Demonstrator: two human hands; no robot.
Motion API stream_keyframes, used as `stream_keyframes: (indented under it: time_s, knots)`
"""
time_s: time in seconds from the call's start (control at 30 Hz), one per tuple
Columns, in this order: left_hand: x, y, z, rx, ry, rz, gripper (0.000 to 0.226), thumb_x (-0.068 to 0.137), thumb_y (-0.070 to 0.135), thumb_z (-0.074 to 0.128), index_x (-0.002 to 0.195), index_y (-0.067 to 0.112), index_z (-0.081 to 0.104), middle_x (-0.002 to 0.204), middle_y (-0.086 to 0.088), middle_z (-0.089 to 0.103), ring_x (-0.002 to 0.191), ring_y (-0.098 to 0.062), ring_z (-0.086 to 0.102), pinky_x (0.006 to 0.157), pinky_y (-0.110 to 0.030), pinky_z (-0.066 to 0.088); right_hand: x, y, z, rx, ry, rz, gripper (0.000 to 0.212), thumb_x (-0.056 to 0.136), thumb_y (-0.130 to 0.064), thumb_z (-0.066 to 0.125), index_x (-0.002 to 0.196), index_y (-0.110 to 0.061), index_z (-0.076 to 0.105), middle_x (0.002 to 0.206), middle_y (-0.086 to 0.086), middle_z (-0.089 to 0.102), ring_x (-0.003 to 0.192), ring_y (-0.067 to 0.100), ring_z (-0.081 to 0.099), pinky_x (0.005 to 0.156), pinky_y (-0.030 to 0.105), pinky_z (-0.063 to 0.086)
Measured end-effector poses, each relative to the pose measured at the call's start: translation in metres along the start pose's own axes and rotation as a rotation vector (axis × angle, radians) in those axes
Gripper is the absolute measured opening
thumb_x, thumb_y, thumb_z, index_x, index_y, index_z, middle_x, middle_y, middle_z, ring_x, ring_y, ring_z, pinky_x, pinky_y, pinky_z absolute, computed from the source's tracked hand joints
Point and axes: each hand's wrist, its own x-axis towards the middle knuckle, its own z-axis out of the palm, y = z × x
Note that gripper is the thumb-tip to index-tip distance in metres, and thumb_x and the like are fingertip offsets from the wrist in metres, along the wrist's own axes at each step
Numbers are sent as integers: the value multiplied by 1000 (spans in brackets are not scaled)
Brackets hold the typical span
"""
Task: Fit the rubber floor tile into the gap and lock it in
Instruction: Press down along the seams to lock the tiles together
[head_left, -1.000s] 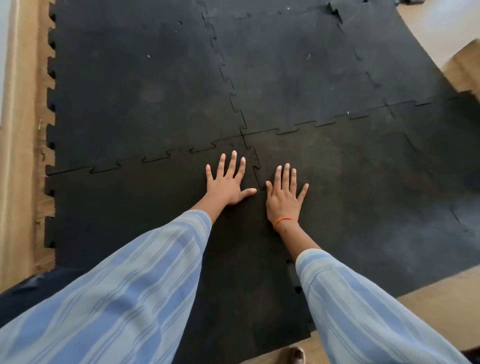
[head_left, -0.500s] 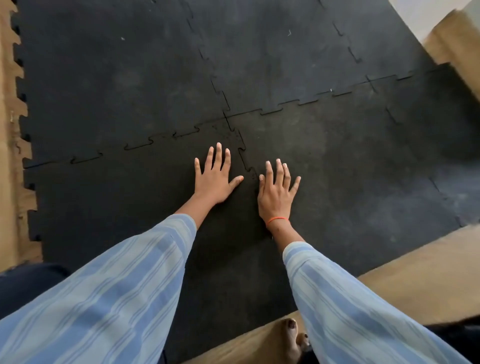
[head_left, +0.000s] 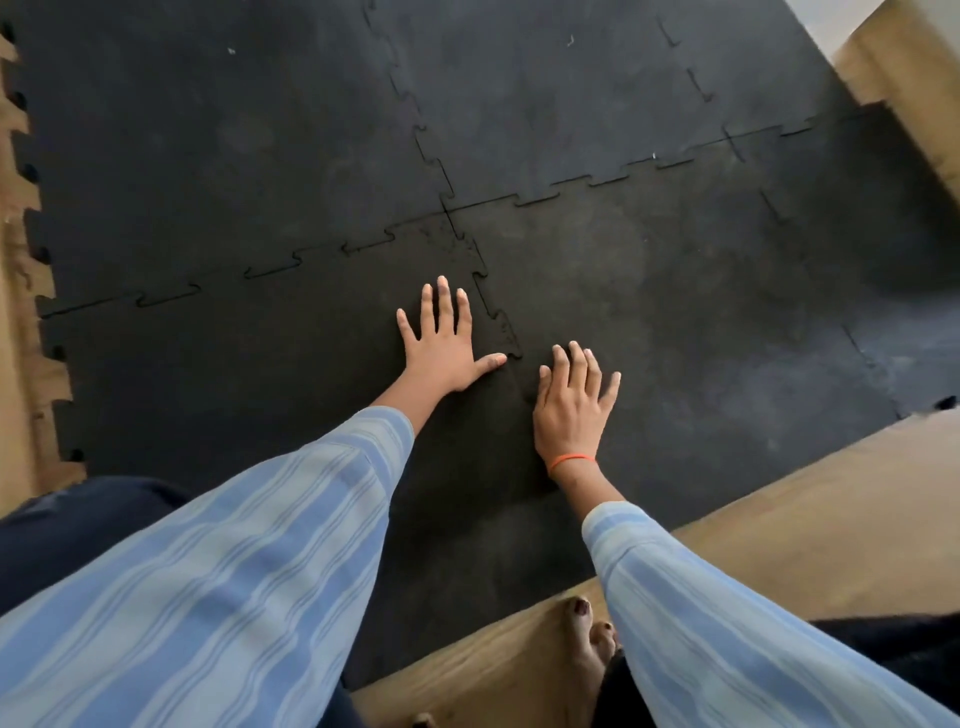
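Observation:
Black rubber floor tiles with puzzle-tooth edges cover the floor. The near-left tile (head_left: 218, 384) lies under my left hand (head_left: 441, 345), which presses flat on it with fingers spread, its thumb touching the toothed seam (head_left: 501, 325). Just right of that seam, my right hand (head_left: 571, 405) lies flat and open on the near-right tile (head_left: 701, 322); an orange band circles its wrist. Above my hands the teeth of the seam show as a slightly raised, rough edge. The seam below my hands is hidden by shadow and my arms.
Two more joined tiles (head_left: 234, 140) (head_left: 571, 93) fill the far side. Bare wooden floor (head_left: 779, 519) shows at the near right and along the left edge (head_left: 15, 291), where tile teeth stick out. My bare foot (head_left: 589, 639) rests on the wood near the tile's front edge.
My right hand has slid back toward me along the seam and now sits lower than the left. The camera has tipped down and nearer, showing more wood floor and my foot.

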Motion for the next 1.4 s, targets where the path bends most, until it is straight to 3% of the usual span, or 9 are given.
stream_keyframes:
  time_s: [0.1,0.23,0.4,0.63,0.93,1.17,1.3,1.4]
  knots:
    - [-1,3,2,4,0,-13,105,83,78,28,146,12,-24,151,-13,-36,140,-33,-29,109,-62,-8,6,3,5,-81,35,-99,34,92,-19,55,125,-14,58,131,12,58,126,30,51,105,66,28]
    - [-5,-1,-1,19,-4,6,104,82,78,29,148,13,-21,152,-14,-33,141,-33,-26,111,-61,-5,4,2,3,-95,-11,-155,37,90,-17,56,128,-17,56,131,12,56,127,30,49,105,68,26]
    - [-9,0,-1,24,-19,25,104,84,76,32,148,14,-20,152,-15,-32,142,-34,-24,111,-61,-4,-14,11,-2,9,-101,-44,39,99,-31,37,132,-16,50,145,6,44,138,25,36,114,55,19]
    - [-11,7,-8,-2,-39,2,105,84,74,36,148,11,-19,152,-17,-32,140,-37,-26,109,-64,-4,-69,31,-17,-14,-77,59,38,98,-34,38,130,-17,50,141,8,47,135,27,39,114,57,18]
    - [-6,10,-8,-35,-64,-6,107,83,73,39,147,13,-22,151,-16,-36,139,-38,-29,108,-65,-6,-68,33,-13,27,-35,82,35,95,-34,46,125,-19,54,136,9,49,131,28,41,115,59,17]
    - [-4,5,1,-40,-30,7,107,81,76,35,147,15,-24,150,-14,-37,139,-35,-30,108,-64,-9,-88,25,-10,6,-99,180,44,97,-41,31,133,-21,47,146,5,40,140,25,31,117,55,11]
    - [-4,5,1,-45,-15,6,107,81,78,34,147,15,-23,151,-14,-35,140,-35,-28,109,-64,-8,-85,24,-13,-20,-133,131,44,97,-40,37,136,-21,46,150,6,37,141,26,29,117,57,11]
    - [-4,4,2,-37,2,11,107,81,78,33,147,15,-22,151,-14,-35,140,-34,-28,109,-63,-8,-85,21,-13,13,-165,-90,46,97,-37,36,139,-19,43,153,4,34,143,21,28,118,52,11]
